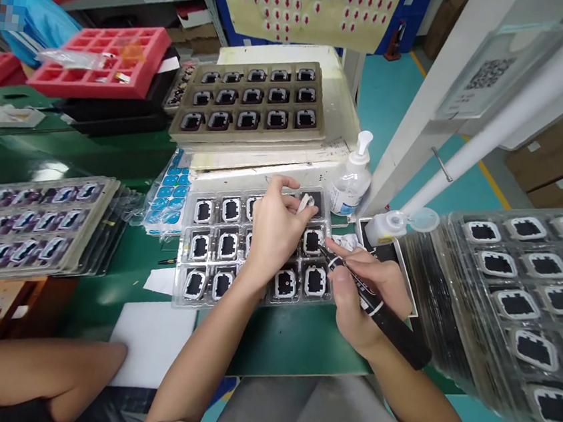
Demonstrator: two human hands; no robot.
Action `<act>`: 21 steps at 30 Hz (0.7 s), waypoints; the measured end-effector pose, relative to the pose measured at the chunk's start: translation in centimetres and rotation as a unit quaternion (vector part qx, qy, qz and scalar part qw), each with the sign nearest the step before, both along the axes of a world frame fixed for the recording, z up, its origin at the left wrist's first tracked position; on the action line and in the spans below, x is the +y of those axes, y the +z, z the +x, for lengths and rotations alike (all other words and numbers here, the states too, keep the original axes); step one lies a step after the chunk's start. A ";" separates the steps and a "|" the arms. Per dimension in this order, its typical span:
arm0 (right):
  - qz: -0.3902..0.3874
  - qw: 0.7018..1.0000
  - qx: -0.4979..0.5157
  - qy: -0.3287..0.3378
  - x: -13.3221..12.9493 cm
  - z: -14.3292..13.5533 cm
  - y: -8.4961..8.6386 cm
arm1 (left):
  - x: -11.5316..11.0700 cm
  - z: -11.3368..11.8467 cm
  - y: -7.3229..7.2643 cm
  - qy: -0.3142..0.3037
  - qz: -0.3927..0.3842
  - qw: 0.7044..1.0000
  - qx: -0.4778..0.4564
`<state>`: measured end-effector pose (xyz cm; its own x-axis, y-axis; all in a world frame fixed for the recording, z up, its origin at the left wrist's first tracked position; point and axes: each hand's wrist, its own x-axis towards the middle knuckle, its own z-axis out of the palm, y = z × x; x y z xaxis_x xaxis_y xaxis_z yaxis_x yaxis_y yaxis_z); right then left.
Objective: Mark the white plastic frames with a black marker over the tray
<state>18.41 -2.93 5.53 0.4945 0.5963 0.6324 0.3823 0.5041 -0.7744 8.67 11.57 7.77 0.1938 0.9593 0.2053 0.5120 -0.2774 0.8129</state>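
Note:
A clear plastic tray (pixel 215 229) lies on the green table, with rows of small square parts in white frames and black centres. My left hand (pixel 277 227) is over its right half, thumb and fingers pinched together at a small white piece (pixel 306 203), whose kind I cannot make out. That hand hides several pockets. My right hand (pixel 371 291) grips a thick black marker pen (pixel 390 326) with white bands. Its narrow tip points left, close to a white-framed part (pixel 313 241) near the tray's right edge; whether it touches is unclear.
Behind the tray stand a beige tray of parts (pixel 246 137) and a pump bottle (pixel 349 184). Stacked trays rise at right (pixel 517 268) and left (pixel 33 225). A white bottle (pixel 384 227) stands beyond my right hand. Another person's arm (pixel 33 369) rests at lower left.

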 end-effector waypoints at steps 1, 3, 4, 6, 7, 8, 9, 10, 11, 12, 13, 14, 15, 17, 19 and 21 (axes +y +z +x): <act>0.004 1.000 0.004 -0.001 0.1 -0.2 -0.1 | 0.5 0.5 -0.1 0.004 0.000 1.000 0.009; -0.001 1.000 0.009 0.004 0.2 -0.3 -0.4 | 1.1 1.1 -0.4 0.010 0.005 1.000 0.017; -0.001 1.000 0.010 0.008 0.2 -0.3 -0.5 | 1.4 1.3 -0.5 0.012 0.007 1.000 0.015; 0.009 1.000 0.016 0.015 0.2 -0.3 -0.6 | 1.7 1.4 -0.6 0.006 0.004 1.000 0.002; 0.016 1.000 0.019 0.017 0.2 -0.2 -0.6 | 1.9 1.4 -0.6 -0.001 -0.002 1.000 -0.008; 0.022 0.999 0.021 0.019 0.2 -0.2 -0.6 | 2.0 1.4 -0.6 -0.010 -0.011 1.000 -0.017; 0.025 0.999 0.022 0.021 0.2 -0.2 -0.6 | 2.1 1.3 -0.6 -0.021 -0.022 0.999 -0.023; 0.025 0.999 0.022 0.021 0.2 -0.2 -0.6 | 2.1 1.2 -0.6 -0.030 -0.033 0.999 -0.025; 0.025 0.999 0.021 0.021 0.2 -0.2 -0.6 | 2.2 1.2 -0.7 -0.036 -0.039 0.998 -0.021; 0.025 0.999 0.019 0.020 0.2 -0.2 -0.6 | 2.2 1.1 -0.8 -0.042 -0.037 0.998 -0.010; 0.026 0.999 0.019 0.020 0.2 -0.2 -0.5 | 2.1 1.1 -1.0 -0.046 -0.028 0.999 0.006; 0.026 0.999 0.018 0.019 0.2 -0.2 -0.5 | 2.0 1.1 -1.2 -0.051 -0.015 0.998 0.021; 0.027 0.999 0.018 0.018 0.2 -0.2 -0.5 | 1.8 1.1 -1.3 -0.055 0.000 0.998 0.036; 0.025 0.999 0.016 0.016 0.2 -0.2 -0.4 | 1.4 1.0 -1.5 -0.061 0.026 0.996 0.057; 0.024 0.999 0.013 0.017 0.2 -0.1 -0.4 | 1.0 0.9 -1.5 -0.063 0.045 0.995 0.069; 0.023 0.999 0.012 0.019 0.2 0.0 -0.4 | 0.5 0.5 -1.2 -0.066 0.080 0.990 0.094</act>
